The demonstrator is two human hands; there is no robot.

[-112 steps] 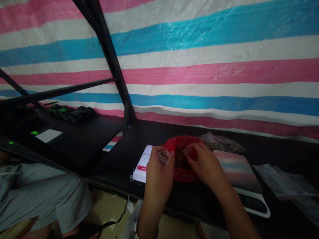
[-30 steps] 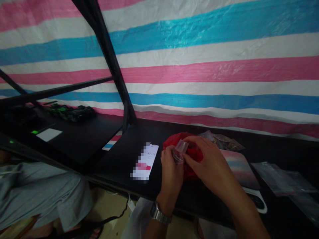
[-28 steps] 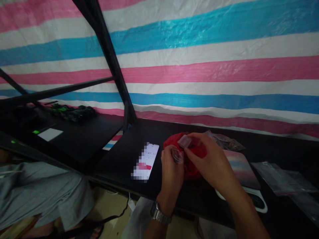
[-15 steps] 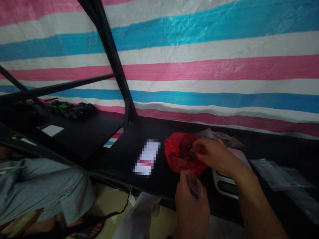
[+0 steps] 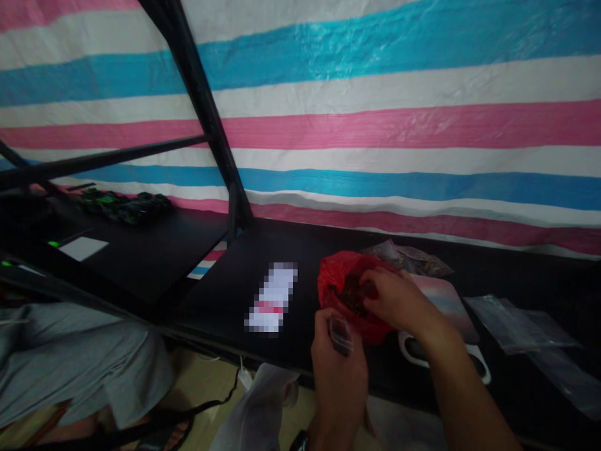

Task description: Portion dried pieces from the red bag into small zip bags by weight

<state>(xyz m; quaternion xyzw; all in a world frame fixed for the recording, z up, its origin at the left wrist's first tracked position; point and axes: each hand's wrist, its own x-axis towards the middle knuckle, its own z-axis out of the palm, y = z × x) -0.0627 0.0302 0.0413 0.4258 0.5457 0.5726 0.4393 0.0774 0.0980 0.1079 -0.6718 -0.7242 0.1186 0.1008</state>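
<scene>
A red plastic bag (image 5: 330, 275), its mouth open, holds dark dried bits (image 5: 350, 297) and stands on the black table. My right hand (image 5: 399, 300) reaches into it from the right, fingers bent together at the bits; what lies between the fingertips is hidden. Close in front of the bag, my left hand (image 5: 339, 369) is closed around a small clear plastic bag (image 5: 341, 336), whose opening shows above the fingers. A white digital scale (image 5: 451, 307) sits to the right, partly covered by my right forearm.
Behind the scale lies a clear bag of dried bits (image 5: 422, 260). Flat clear zip bags (image 5: 521, 326) are at the right. A blurred-out white slip or screen (image 5: 272, 297) lies left of the red bag. A person's grey-clothed leg (image 5: 84, 357) shows lower left, beside a black frame post (image 5: 201, 100).
My right hand has pushed deeper among the bits; the clear item seen at its fingertips no longer shows. My left hand has shifted left and slightly up. More of the scale is visible.
</scene>
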